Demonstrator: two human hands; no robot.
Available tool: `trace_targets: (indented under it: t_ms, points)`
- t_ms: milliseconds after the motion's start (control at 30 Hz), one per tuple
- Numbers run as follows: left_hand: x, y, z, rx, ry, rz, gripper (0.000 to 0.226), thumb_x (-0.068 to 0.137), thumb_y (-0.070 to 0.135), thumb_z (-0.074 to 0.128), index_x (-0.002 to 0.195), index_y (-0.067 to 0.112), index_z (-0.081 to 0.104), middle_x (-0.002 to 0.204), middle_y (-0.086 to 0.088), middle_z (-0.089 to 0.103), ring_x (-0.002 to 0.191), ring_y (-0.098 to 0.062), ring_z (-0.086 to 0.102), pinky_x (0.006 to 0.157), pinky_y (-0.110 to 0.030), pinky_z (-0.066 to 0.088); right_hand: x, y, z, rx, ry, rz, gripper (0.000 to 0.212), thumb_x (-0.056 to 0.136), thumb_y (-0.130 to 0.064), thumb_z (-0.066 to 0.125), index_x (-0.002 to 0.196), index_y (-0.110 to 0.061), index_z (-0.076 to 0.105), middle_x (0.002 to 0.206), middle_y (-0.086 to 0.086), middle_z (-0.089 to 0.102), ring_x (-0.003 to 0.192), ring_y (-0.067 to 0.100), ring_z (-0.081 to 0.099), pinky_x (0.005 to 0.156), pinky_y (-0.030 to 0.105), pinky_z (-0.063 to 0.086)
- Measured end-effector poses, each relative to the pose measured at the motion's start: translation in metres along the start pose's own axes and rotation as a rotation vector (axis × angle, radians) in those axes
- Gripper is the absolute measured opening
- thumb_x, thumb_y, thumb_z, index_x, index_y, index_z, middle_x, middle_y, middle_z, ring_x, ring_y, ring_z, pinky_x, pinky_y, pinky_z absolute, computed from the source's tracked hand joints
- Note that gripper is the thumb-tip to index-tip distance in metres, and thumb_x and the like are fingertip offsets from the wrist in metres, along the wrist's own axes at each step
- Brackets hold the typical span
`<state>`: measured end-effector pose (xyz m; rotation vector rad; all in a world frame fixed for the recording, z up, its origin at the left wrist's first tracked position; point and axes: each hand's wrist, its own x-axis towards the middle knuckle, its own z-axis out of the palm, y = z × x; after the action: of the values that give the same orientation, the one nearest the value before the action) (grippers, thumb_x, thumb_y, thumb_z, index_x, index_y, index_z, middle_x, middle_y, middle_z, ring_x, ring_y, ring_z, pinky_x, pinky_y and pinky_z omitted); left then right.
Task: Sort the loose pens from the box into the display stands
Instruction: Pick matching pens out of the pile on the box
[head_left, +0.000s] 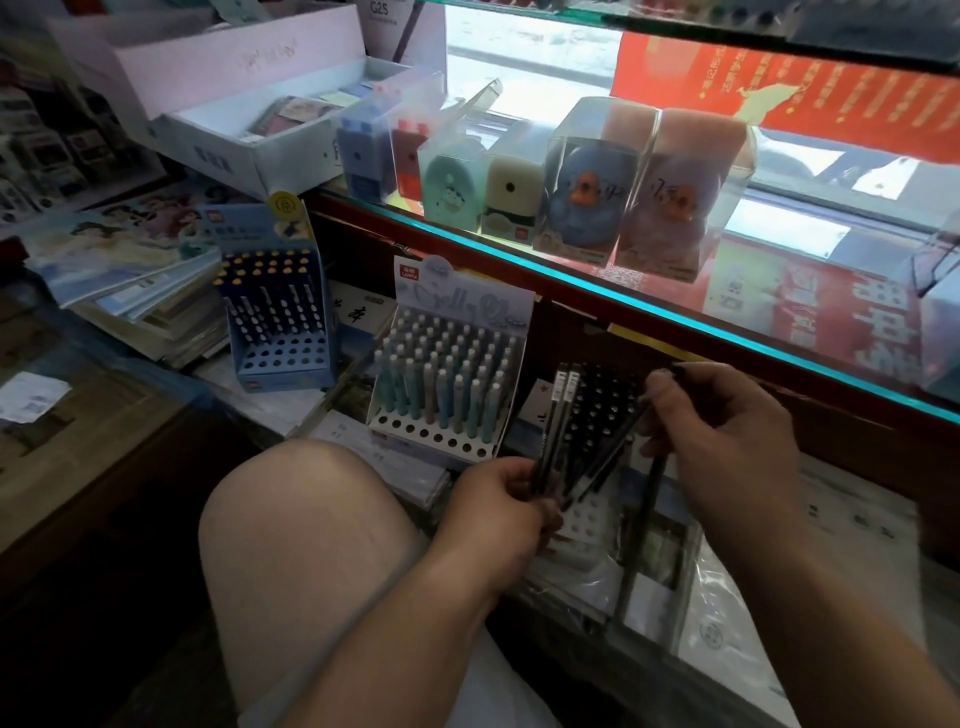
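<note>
Surface: low counter covered with stacked papers and plastic-wrapped sheets (727, 603), set under a glass shelf (623, 300) with a teal-lit edge. The shelf runs above and behind the white display stand (431, 435). Boxed pencil sharpeners (587, 182) line the shelf.

Left of the white stand: a slanting pile of notebooks (150, 296), then a blue display stand (280, 359) with dark pens in its back rows and its front holes free. The white stand holds pastel pens upright; its front row of holes is free.

Just right of it: a black perforated stand (610, 400), partly hidden by the hands. A bare knee (306, 519) sits below the white stand.

Left hand (493, 506), low right of the white stand, has its fingers curled round a fan of dark pens (558, 431). Long axes are near vertical, labelled ends up.

Right hand (727, 431), further right, pinches one dark pen (608, 452) at its upper end. That pen slants down-left to the fan.

Open room: a narrow gap between the hands, in front of the black stand.
</note>
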<state>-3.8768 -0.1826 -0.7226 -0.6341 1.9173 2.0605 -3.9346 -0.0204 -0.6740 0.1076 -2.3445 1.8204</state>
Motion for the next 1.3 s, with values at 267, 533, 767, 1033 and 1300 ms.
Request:
trace_targets:
  t_ms: [267,533,767,1033,1300]
  points:
    - [-0.001,0.003,0.001,-0.069,0.062,0.012,0.027,0.094,-0.003,0.064,0.11,0.019,0.069,0.099,0.0,0.069,0.09,-0.014,0.069,0.072,-0.025,0.059,-0.008,0.028,-0.012,-0.352,-0.032,-0.095,0.007,0.093,-0.03,0.069,0.099,-0.03,0.067,0.088,-0.011,0.067,0.082,0.006,0.065,0.072,0.034,0.057]
    - [-0.001,0.002,0.0,-0.087,0.074,0.014,0.027,0.092,-0.003,0.067,0.104,0.021,0.07,0.102,-0.002,0.071,0.095,-0.019,0.07,0.081,-0.037,0.063,-0.016,0.047,-0.009,-0.502,-0.07,-0.113,0.009,0.091,-0.031,0.071,0.099,-0.026,0.07,0.085,-0.015,0.065,0.079,-0.001,0.059,0.064,0.021,0.046]
    - [-0.005,0.005,0.0,-0.069,0.069,0.016,0.028,0.092,-0.004,0.066,0.101,0.022,0.069,0.101,-0.002,0.071,0.097,-0.019,0.07,0.082,-0.038,0.063,-0.015,0.048,-0.005,-0.625,-0.243,0.025,0.008,0.093,-0.03,0.07,0.101,-0.031,0.068,0.09,-0.018,0.06,0.086,-0.004,0.056,0.066,0.014,0.039]
    - [-0.006,0.003,-0.003,0.047,-0.028,0.048,0.031,0.092,0.002,0.068,0.111,0.025,0.072,0.106,-0.001,0.075,0.1,-0.017,0.072,0.087,-0.04,0.062,-0.01,0.012,-0.005,-0.443,-0.11,-0.052,0.023,0.091,-0.046,0.066,0.107,-0.03,0.062,0.092,-0.013,0.064,0.08,0.002,0.062,0.066,0.021,0.051]
    - [-0.009,0.0,-0.003,0.19,-0.102,0.072,0.031,0.091,0.006,0.07,0.114,0.026,0.073,0.105,0.0,0.076,0.1,-0.016,0.072,0.095,-0.042,0.058,-0.002,-0.011,0.006,-0.114,-0.222,-0.011,0.015,0.095,-0.025,0.068,0.109,-0.028,0.07,0.09,-0.009,0.072,0.082,0.004,0.069,0.069,0.015,0.056]
